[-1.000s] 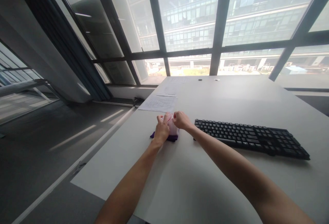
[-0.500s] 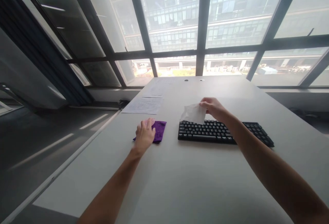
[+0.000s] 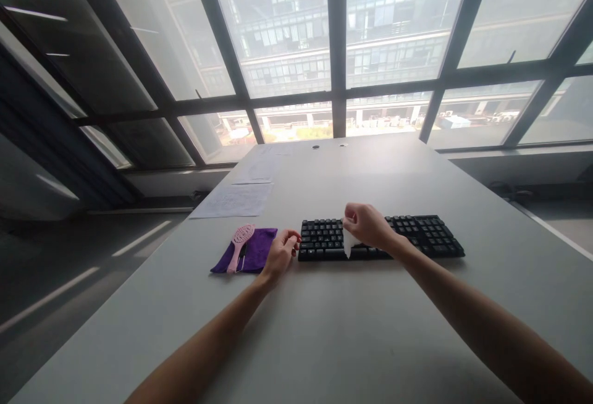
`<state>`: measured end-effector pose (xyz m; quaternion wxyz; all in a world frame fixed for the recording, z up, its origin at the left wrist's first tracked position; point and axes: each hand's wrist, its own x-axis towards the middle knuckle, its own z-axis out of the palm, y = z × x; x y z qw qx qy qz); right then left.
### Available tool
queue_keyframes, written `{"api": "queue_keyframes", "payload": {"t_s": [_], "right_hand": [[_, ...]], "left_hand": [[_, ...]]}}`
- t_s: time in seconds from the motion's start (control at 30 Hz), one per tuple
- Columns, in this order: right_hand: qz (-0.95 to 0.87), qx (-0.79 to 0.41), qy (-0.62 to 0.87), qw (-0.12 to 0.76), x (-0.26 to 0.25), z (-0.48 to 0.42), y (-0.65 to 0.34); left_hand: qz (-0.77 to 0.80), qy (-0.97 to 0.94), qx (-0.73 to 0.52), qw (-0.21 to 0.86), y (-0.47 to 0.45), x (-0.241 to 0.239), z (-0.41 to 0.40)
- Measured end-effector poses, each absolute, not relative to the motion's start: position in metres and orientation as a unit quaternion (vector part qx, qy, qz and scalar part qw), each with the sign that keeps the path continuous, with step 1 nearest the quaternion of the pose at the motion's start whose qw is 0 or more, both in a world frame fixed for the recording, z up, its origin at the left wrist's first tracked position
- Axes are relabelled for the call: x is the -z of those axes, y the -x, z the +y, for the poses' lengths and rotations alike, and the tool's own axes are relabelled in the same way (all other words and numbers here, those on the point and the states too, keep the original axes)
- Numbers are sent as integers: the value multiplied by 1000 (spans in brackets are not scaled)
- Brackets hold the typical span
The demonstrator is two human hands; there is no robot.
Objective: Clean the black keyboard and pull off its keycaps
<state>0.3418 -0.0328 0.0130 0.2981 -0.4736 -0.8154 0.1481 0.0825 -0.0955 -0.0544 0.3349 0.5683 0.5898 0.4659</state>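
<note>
A black keyboard (image 3: 323,237) lies crosswise on the white table (image 3: 296,330). At its left end is my left hand (image 3: 281,251), its fingers curled in against the edge of the keyboard. My right hand (image 3: 365,225) is closed over the middle of the keys, pinching a white tissue (image 3: 349,242) whose loose end hangs down onto the keyboard. Left of my left hand a purple cloth pouch (image 3: 260,249) lies flat. On the pouch rests a pink hairbrush (image 3: 241,240), with a small thin item beside its handle that I cannot make out.
Sheets of paper with writing (image 3: 234,200) lie along the table's left side. Two small round holes, one dark (image 3: 315,147), sit near the far edge. Large framed windows (image 3: 287,39) stand beyond the table, and a dark curtain (image 3: 60,138) hangs at the left.
My left hand has left the hairbrush and pouch and moved right to the keyboard's left edge. My right hand has brought the tissue down, now bunched, onto the keys. The view has turned slightly right.
</note>
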Motion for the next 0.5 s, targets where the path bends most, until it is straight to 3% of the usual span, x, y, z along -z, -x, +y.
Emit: {"api": "queue_keyframes", "payload": {"t_s": [0.17,0.5], "right_hand": [[-822,-173,487,237,22,-34,-303],[-806,-210,482,271,45,-33,-316]], "left_hand": [[547,-507,-493,447,-83,59,-93],[526,-487,-452,531,-87,60,-98]]}}
